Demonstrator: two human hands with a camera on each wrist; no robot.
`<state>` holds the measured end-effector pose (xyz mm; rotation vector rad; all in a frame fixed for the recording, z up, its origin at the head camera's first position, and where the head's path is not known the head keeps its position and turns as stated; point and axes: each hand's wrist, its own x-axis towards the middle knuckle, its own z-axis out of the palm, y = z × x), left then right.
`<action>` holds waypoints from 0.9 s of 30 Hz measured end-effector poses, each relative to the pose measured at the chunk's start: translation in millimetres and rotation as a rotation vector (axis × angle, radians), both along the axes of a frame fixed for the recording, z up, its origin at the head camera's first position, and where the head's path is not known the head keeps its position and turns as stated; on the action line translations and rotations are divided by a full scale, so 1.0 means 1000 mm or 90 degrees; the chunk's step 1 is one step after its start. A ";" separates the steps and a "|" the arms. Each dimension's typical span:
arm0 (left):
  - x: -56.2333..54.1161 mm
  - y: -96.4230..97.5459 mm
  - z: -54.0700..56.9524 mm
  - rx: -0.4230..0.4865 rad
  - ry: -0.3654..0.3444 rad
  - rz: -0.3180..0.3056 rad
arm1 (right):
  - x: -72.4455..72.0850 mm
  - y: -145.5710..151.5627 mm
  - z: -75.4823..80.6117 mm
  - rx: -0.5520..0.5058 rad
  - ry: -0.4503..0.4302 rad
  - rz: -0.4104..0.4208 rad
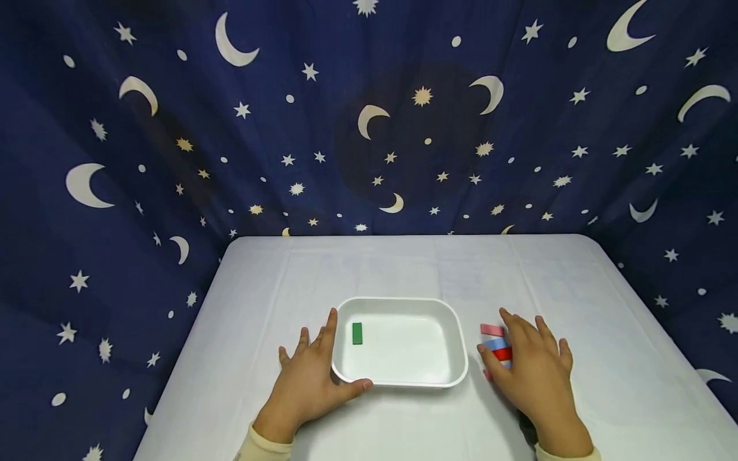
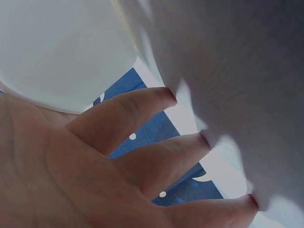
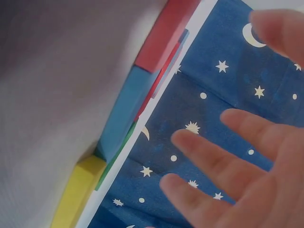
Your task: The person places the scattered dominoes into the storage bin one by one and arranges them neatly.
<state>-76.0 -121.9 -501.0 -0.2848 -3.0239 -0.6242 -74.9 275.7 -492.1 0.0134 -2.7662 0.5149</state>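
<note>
Pale yellow sleeves (image 1: pixel 266 447) — a dark piece (image 1: pixel 527 428) beside the right wrist (image 1: pixel 562 434).

Surface: spreads out ahead of the viewer, with a curtain behind it and along its left and right sides.
Tray: rests on the surface near the middle, between the two grips.
Single block: lies inside the tray, near its left wall.
Other blocks: lie close together on the surface, right of the tray and apart from it, partly hidden beneath the right grip.
Left grip (image 1: pixel 311 384): beside the tray's left end, thumb at its near left corner.
Right grip (image 1: pixel 533 368): above the other blocks.
</note>
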 end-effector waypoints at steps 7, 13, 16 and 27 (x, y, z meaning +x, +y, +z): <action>0.002 0.001 -0.005 0.005 -0.003 -0.004 | 0.004 -0.001 -0.002 0.015 -0.095 -0.039; 0.001 -0.001 -0.005 0.001 -0.002 -0.001 | 0.003 -0.002 -0.002 0.019 -0.148 -0.053; 0.002 -0.002 -0.003 -0.001 -0.008 0.000 | 0.003 -0.002 -0.002 0.016 -0.156 -0.052; 0.000 0.001 -0.004 0.006 0.000 -0.004 | 0.003 0.003 0.001 0.008 -0.144 -0.072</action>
